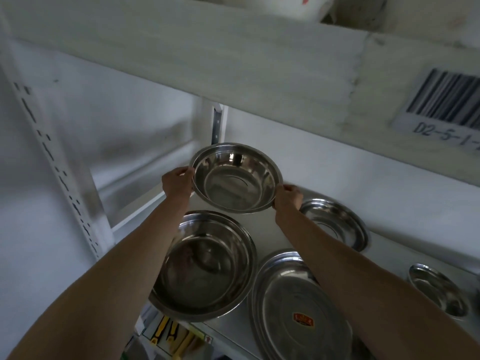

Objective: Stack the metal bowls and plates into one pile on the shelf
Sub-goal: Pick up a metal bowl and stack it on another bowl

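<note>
Bare forearms reach up from the bottom edge to the left hand point(178, 183) and right hand point(287, 198), each pinching an opposite rim of a tilted bowl point(235, 178) held between them above the shelf point(270, 229). Below the left hand sits a big bowl point(205, 266); below the right, a plate point(298, 307); just beside the right, a dish point(335, 223).

The white shelf point(270, 229) carries a large metal bowl point(205, 266) at its front edge, a stack of oval plates point(298, 307) beside it, a shallow dish point(335, 224) behind, and what seems another small dish point(439, 292) at far right.
</note>
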Motion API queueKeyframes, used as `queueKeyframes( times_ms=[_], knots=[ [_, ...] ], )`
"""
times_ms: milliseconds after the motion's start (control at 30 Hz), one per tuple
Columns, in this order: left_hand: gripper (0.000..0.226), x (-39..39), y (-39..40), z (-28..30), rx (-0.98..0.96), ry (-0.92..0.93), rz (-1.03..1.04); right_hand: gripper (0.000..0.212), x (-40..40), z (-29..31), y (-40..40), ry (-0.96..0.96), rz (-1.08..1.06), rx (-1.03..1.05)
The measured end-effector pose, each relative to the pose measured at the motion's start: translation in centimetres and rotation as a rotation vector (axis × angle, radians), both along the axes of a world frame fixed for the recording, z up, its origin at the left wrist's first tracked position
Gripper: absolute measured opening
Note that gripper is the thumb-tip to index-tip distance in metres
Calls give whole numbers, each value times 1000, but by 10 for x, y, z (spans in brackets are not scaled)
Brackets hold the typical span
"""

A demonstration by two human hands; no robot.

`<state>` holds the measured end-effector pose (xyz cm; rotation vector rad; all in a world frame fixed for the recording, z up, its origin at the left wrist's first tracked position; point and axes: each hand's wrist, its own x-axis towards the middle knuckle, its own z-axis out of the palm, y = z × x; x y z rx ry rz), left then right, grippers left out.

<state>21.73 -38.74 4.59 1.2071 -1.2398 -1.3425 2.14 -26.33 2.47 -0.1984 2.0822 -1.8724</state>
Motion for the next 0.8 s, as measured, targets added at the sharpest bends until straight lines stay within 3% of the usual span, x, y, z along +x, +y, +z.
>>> queueKeyframes(
  times_ms=[200,333,500,800],
  knots=[
    [24,31,23,10,15,63,49,11,23,11,18,37,65,-24],
    [9,52,43,7,19,86,98,14,42,14,32,47,99,-11],
    [19,81,66,-1,41,91,134,15,64,9,46,65,149,-3],
    [11,121,107,-11,10,10,216,7,92,-9,65,74,216,86]
  ],
)
